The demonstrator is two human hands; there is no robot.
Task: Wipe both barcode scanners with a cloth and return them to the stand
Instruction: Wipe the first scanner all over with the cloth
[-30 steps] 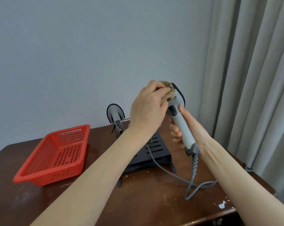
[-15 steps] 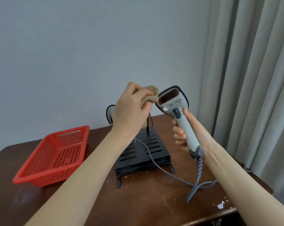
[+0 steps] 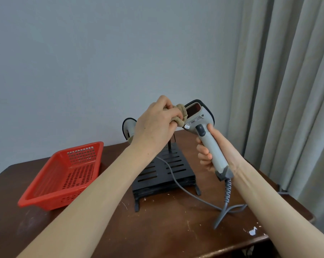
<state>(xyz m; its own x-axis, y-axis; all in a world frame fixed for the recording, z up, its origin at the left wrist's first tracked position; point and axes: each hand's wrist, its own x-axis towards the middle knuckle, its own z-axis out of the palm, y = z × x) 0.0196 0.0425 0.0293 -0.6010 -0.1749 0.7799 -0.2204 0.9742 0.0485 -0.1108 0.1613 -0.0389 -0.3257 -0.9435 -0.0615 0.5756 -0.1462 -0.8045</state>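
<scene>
Two hands on one scanner, mid-wipe at the head.
Bunches tan cloth [image 3: 180, 114] in tightly curled fingers [image 3: 173, 119] of left hand [image 3: 155, 125], presses it to the lower edge of the red window on the grey scanner [image 3: 199, 117]. Wraps right hand [image 3: 222, 146] round the handle below the trigger. Holds it raised above the black stand [image 3: 163, 171], head tilted up, coiled cable [image 3: 228, 190] hanging to the table [image 3: 157, 231]. Leaves second scanner [image 3: 128, 126] on the stand, mostly hidden behind the left wrist. Looks light, rigid, smooth plastic; window probably scratch-prone, so gentle pressure. Best taken by the handle, never the cable. Red basket [image 3: 64, 175] left, well apart.
</scene>
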